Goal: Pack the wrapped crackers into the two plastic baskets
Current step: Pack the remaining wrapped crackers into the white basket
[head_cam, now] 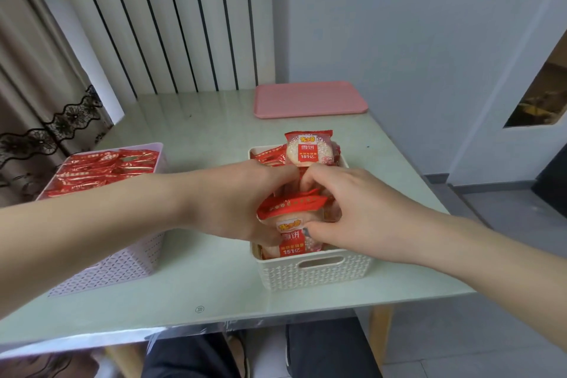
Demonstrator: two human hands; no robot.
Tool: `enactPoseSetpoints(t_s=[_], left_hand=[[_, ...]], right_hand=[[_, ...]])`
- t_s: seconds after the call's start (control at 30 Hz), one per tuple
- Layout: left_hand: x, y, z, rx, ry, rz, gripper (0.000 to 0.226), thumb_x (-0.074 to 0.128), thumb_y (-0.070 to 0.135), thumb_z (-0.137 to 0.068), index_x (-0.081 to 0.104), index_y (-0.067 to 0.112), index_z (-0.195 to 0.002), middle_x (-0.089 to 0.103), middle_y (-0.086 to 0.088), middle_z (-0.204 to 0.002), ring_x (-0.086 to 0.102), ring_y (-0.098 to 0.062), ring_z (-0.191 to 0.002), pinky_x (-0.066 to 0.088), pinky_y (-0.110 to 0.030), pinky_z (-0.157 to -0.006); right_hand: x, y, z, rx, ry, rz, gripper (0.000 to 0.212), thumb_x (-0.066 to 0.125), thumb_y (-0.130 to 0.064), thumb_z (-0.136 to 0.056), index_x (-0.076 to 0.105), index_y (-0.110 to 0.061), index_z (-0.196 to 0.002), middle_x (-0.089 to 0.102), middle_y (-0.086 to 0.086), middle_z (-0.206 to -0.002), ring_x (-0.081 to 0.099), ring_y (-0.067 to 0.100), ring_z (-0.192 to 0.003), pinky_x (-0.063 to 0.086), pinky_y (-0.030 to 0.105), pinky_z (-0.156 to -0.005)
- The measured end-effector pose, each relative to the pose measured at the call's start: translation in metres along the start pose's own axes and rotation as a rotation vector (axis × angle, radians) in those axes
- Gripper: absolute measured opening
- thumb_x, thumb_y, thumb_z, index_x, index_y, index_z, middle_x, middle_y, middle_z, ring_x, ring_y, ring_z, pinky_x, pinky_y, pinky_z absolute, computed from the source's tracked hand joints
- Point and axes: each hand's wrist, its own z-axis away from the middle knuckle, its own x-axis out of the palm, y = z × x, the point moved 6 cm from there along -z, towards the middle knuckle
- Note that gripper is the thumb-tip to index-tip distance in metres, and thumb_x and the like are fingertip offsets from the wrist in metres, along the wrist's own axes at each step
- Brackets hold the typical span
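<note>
Left hand (pixel 242 199): we find it reaching into the white basket (pixel 316 273), fingers curled among the packs there; we cannot tell which pack it grips.
Right hand (pixel 346 209): we note it over the same basket, fingers curled onto the packs, thumb pressing the near pack (pixel 291 235).
White basket: on the bench (pixel 190 285) at centre right, crammed with wrapped crackers; we see one pack (pixel 308 149) upright at its far end.
Pink basket (pixel 107 267): at left on the bench, well apart from the white one, filled to the rim with red packs (pixel 104 170).
Tray (pixel 310 99): pink, flat, at the bench's far edge.
</note>
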Motion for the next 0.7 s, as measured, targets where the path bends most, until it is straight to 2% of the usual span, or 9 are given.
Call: enactPoseSetpoints(t_s=[0.1, 0.17, 0.23, 0.37, 0.47, 0.53, 0.6, 0.63, 0.7], left_hand=[[0.012, -0.005, 0.001, -0.015, -0.077, -0.055, 0.053, 0.080, 0.045, -0.075, 0.051, 0.030, -0.116, 0.064, 0.012, -0.097, 0.061, -0.008, -0.082, 0.052, -0.029, -0.074], [0.018, -0.009, 0.002, -0.014, -0.100, -0.081, 0.047, 0.079, 0.049, -0.075, 0.052, 0.030, -0.109, 0.062, 0.013, -0.094, 0.060, -0.009, -0.082, 0.053, -0.032, -0.075], [0.020, -0.011, 0.002, -0.030, -0.122, -0.072, 0.044, 0.078, 0.052, -0.075, 0.051, 0.031, -0.103, 0.060, 0.015, -0.093, 0.060, -0.010, -0.086, 0.053, -0.033, -0.078], [0.021, -0.011, 0.000, -0.037, -0.153, -0.022, 0.034, 0.073, 0.051, -0.081, 0.055, 0.029, -0.100, 0.061, 0.013, -0.093, 0.060, -0.011, -0.088, 0.052, -0.033, -0.079], [0.023, -0.012, -0.004, -0.029, -0.155, -0.032, 0.023, 0.072, 0.042, -0.083, 0.057, 0.029, -0.093, 0.062, 0.012, -0.090, 0.060, -0.011, -0.085, 0.052, -0.033, -0.076], [0.027, -0.014, -0.006, -0.049, -0.163, -0.057, 0.023, 0.073, 0.039, -0.080, 0.058, 0.027, -0.092, 0.061, 0.011, -0.088, 0.058, -0.012, -0.081, 0.052, -0.032, -0.072], [0.030, -0.016, -0.008, -0.069, -0.168, -0.075, 0.024, 0.073, 0.039, -0.078, 0.058, 0.026, -0.091, 0.060, 0.010, -0.087, 0.057, -0.012, -0.079, 0.052, -0.032, -0.070], [0.029, -0.016, -0.009, -0.073, -0.173, -0.077, 0.024, 0.073, 0.040, -0.078, 0.058, 0.026, -0.090, 0.060, 0.010, -0.086, 0.057, -0.012, -0.079, 0.052, -0.033, -0.070], [0.021, -0.018, -0.013, -0.085, -0.181, -0.049, 0.022, 0.073, 0.041, -0.080, 0.057, 0.027, -0.086, 0.061, 0.011, -0.083, 0.058, -0.011, -0.078, 0.052, -0.031, -0.070]], right_hand=[[0.005, 0.003, 0.001, 0.003, -0.032, 0.029, 0.022, 0.072, -0.036, -0.084, 0.061, -0.030, -0.103, 0.055, -0.020, -0.088, 0.053, -0.007, -0.079, 0.039, 0.014, -0.064], [0.010, 0.006, 0.001, 0.041, -0.077, -0.056, 0.016, 0.071, -0.032, -0.088, 0.065, -0.029, -0.102, 0.063, -0.013, -0.083, 0.062, 0.002, -0.072, 0.049, 0.021, -0.063], [0.017, 0.006, 0.001, 0.049, -0.143, -0.113, 0.006, 0.068, -0.028, -0.091, 0.069, -0.026, -0.096, 0.069, -0.008, -0.083, 0.066, 0.007, -0.072, 0.056, 0.028, -0.071], [0.027, 0.004, -0.001, 0.009, -0.257, -0.034, 0.019, 0.058, -0.030, -0.098, 0.075, -0.023, -0.092, 0.066, -0.011, -0.096, 0.062, 0.005, -0.089, 0.052, 0.033, -0.087], [0.018, 0.003, -0.005, 0.030, -0.320, -0.023, 0.021, 0.058, -0.031, -0.098, 0.077, -0.022, -0.095, 0.071, -0.009, -0.096, 0.064, 0.006, -0.090, 0.052, 0.029, -0.086], [0.003, 0.006, -0.014, 0.056, -0.290, -0.052, 0.016, 0.062, -0.027, -0.095, 0.078, -0.023, -0.093, 0.073, -0.012, -0.091, 0.066, 0.001, -0.085, 0.052, 0.022, -0.081], [-0.017, 0.020, -0.030, 0.080, -0.181, -0.038, 0.010, 0.068, -0.024, -0.091, 0.077, -0.025, -0.090, 0.074, -0.014, -0.085, 0.065, -0.004, -0.076, 0.051, 0.020, -0.076], [-0.025, 0.031, -0.039, 0.106, -0.113, -0.037, 0.006, 0.071, -0.023, -0.088, 0.076, -0.026, -0.090, 0.073, -0.013, -0.085, 0.063, -0.006, -0.071, 0.050, 0.020, -0.074], [-0.039, 0.055, -0.057, 0.194, 0.028, -0.063, 0.014, 0.074, -0.021, -0.084, 0.071, -0.027, -0.096, 0.071, -0.009, -0.095, 0.061, -0.003, -0.069, 0.048, 0.022, -0.071]])
